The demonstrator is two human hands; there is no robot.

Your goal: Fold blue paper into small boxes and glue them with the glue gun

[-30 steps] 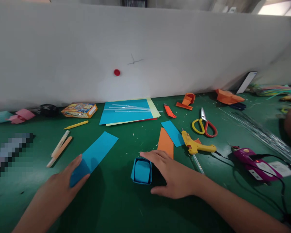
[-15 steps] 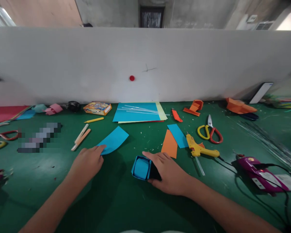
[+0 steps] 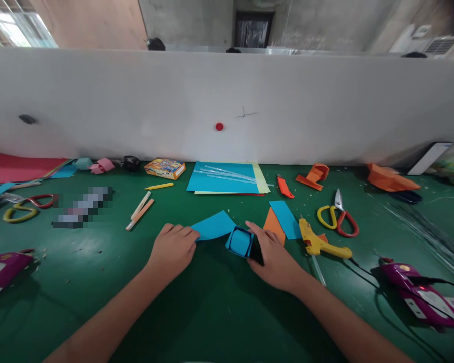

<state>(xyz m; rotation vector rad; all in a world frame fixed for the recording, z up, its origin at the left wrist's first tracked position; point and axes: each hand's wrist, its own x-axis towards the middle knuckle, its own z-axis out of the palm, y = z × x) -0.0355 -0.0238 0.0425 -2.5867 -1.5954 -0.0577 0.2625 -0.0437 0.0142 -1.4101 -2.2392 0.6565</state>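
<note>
My left hand pinches the near end of a blue paper strip, which rises off the green table toward the right. My right hand grips a small folded blue paper box, tipped so its opening faces me. The far end of the strip comes close to the box; I cannot tell whether they touch. Just behind my right hand lie an orange paper piece and a second blue paper piece.
A yellow glue gun and scissors lie to the right, a purple glue gun with cord further right. Blue and yellow sheets with glue sticks lie by the white partition. Another purple glue gun is at left.
My left hand has drawn the blue strip rightward up to the box. My right hand has lifted and tipped the box and moved it slightly away from me. The view has tilted up.
</note>
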